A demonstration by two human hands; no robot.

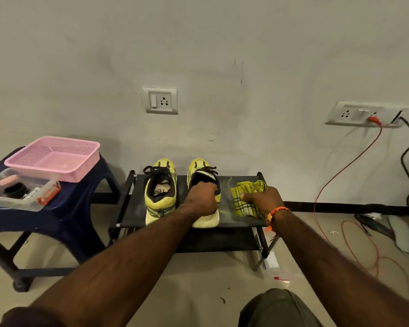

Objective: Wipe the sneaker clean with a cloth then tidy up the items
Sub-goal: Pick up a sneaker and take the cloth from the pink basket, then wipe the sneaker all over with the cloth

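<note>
My left hand [202, 197] has its grip closed on the heel collar of the right-hand yellow sneaker [204, 193], fingers hooked inside the opening. My right hand [263, 200] rests on the yellow checked cloth [247, 197]; the fingers lie over the fabric and look to be gathering it, though I cannot tell whether they have a full pinch yet. Both things sit on the top shelf of the low black shoe rack [137, 208], the cloth just beside the held sneaker on its right, the second sneaker [161, 192] just beside it on the left.

I judge this as the start of the wiping step: shoe secured, cloth being taken up. The next move calls for lifting the cloth and bringing it across to the sneaker's upper while the left hand steadies or raises the shoe.

Farther left, a blue plastic stool [80, 208] carries a pink basket [54, 156] and a clear box [19, 192] of small items.
</note>
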